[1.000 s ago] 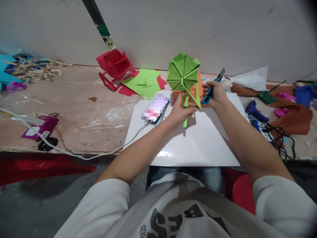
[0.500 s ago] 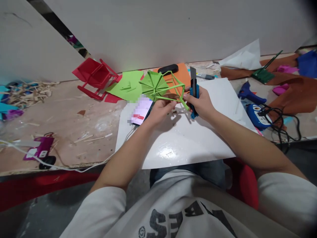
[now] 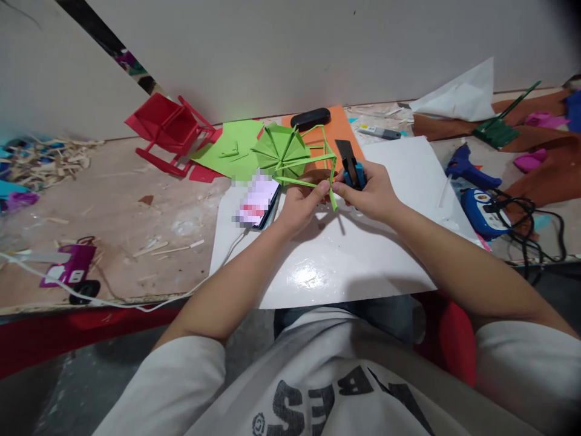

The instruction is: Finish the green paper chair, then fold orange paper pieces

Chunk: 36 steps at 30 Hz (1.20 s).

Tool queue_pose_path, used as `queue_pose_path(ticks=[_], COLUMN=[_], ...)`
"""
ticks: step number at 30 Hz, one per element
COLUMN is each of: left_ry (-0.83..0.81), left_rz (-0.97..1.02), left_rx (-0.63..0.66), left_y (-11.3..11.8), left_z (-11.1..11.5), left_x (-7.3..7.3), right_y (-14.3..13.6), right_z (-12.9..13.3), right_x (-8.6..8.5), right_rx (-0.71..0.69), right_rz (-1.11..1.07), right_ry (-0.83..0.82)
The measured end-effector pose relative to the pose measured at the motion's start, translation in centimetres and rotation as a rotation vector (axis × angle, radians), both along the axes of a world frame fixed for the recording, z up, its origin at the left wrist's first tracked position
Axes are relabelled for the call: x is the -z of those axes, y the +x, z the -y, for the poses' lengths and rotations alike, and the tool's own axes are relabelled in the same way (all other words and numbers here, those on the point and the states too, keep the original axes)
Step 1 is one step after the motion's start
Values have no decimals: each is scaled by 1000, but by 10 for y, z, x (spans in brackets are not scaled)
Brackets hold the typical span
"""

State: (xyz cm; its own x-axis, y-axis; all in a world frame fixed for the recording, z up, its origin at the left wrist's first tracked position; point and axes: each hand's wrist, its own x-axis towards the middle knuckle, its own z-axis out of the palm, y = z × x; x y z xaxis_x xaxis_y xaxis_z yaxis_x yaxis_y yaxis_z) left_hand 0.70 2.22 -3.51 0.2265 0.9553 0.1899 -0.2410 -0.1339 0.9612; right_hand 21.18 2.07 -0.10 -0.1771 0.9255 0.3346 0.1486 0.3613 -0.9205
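A green papercraft model (image 3: 279,148) with a pleated round fan and thin strip framework hangs above the white board (image 3: 295,272). My left hand (image 3: 302,206) is closed on its lower strips, thumb and fingers pinching near the free end. In my right hand (image 3: 374,191) is a blue-and-black utility knife (image 3: 354,172), its broad blade pointing up and away from me. The thumb and fingertip of that hand also meet the green strip beside my left fingertips. Parts of the fingers are hidden behind the model.
Left of the board lies a phone (image 3: 258,203) with a white cable. A red miniature chair (image 3: 167,130) stands at the back left. Rightward are a blue glue gun (image 3: 469,168), a blue device (image 3: 483,212) with black cords, and a grey cutter (image 3: 380,132). Wood scraps (image 3: 49,160) lie far left.
The knife has tilted, its blade now leaning more away and to the left. My right fingertips have come closer to my left ones at the green strip. The view has shifted slightly.
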Motion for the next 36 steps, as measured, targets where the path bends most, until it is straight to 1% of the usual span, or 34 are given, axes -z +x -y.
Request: queue_pose_path(ticks=[3,5,8,10,13,14,16,19,22,24,28,31,34,36], left_ry=[-67,-146,-216,-200,-131,-114,-100,-112,-146,-179,-251,-263,-241,-209], left_rz=[55,104,149,139,97,77,44,43,69,73,41,-11,-70,-101], left_rx=[-14,9,104,184,312,339,354,337,310,324,483,598,656,655], left_y=[0,-3,-11,-16,-21,-21,-20,-18,-17,-19,-27,-35,-39,-40], left_z=[0,-2,-4,-7,-11,-12,-14,-14,-14,-14,-15,-15,-12,-9], left_x=[1,0,-4,-7,-8,-8,-6,-3,-1,-2,-7,-14,-21,-27], right_y=[18,30,43,48,52,53,53,52,50,48,45,41,38,37], right_z=[-7,-12,-18,-20,-21,-21,-22,-20,-17,-14,-8,-4,1,5], right_x=[-6,-9,-11,-12,-13,-13,-14,-16,-22,-25,-31,-34,-37,-39], right_rx=[-19,-73,-149,-202,-263,-271,-271,-263,-280,-291,-295,-315,-341,-349], right_rz=[165,214,257,323,398,404,413,448,489,531,596,612,601,591], right_ry=[165,198,233,287,343,346,334,312,324,318,310,320,309,313])
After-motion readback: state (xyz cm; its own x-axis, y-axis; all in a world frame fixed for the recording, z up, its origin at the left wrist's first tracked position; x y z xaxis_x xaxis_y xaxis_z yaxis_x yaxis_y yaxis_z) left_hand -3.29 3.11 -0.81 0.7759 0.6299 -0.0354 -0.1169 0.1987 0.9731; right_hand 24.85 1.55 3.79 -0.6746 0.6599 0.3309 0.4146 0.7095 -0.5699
